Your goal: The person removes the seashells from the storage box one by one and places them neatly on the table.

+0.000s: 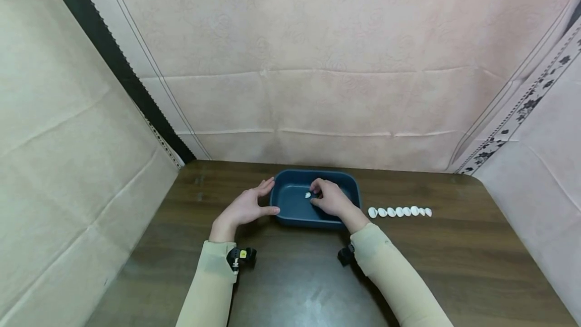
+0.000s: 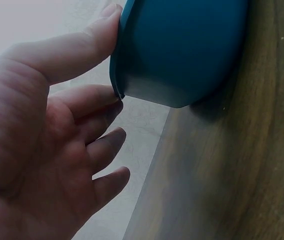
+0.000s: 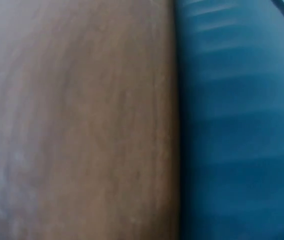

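Note:
A dark blue rectangular tray (image 1: 290,221) sits on the table near its back edge. My left hand (image 1: 247,208) is at its left end, thumb and forefinger spread apart and touching the rim. The left wrist view shows the thumb on the tray's edge (image 2: 116,60), the other fingers loosely bent beside it. Inside the tray is my right hand (image 1: 330,198), its thumb and fingers bent with a gap between their tips. One small white shell-like piece (image 1: 307,195) lies just left of those fingertips. In the right wrist view only the tray's ribbed side (image 3: 242,130) shows; the hand is hidden.
To the right of the tray, a row of several white shell-like pieces (image 1: 399,212) lies on the brown wooden table (image 1: 454,246). Pale cloth sheets (image 1: 327,90) hang behind the table and at both sides.

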Available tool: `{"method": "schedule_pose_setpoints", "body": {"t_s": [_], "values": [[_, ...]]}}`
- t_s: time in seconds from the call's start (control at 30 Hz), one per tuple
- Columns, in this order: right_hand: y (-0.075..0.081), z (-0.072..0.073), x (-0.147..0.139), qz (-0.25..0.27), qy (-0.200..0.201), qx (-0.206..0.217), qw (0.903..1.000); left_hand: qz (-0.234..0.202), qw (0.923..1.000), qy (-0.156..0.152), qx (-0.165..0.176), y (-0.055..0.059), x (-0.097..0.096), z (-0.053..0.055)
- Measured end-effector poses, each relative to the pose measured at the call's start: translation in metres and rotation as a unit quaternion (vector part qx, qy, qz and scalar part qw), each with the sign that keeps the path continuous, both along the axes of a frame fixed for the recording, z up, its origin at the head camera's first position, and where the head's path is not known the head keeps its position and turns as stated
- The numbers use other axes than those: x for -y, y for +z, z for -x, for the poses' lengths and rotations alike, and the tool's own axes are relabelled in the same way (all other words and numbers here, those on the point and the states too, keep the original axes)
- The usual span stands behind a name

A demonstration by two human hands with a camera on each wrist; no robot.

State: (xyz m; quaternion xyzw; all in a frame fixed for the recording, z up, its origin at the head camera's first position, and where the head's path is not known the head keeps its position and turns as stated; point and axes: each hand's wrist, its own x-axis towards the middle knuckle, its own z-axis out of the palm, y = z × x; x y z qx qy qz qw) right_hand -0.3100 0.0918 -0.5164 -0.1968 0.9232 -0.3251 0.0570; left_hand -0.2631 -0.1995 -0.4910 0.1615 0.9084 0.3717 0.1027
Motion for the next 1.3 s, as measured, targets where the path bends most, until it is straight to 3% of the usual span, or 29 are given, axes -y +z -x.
{"method": "schedule_pose_setpoints", "body": {"t_s": [0.27,0.63,1.3], "values": [[0.0011,-0.0007,0.0018,-0.038,0.044,-0.019,0.9981,-0.001,1.0000,0.001,-0.001,0.0010,0.0007,0.0006],[0.0015,0.0000,0.0023,-0.015,0.042,0.011,0.9990,-0.006,1.0000,0.000,-0.001,-0.0001,0.0009,0.0011],[-0.0001,-0.0011,0.0042,-0.021,0.037,0.009,0.9991,-0.004,1.0000,-0.001,-0.004,-0.0017,0.0005,0.0012]]}}
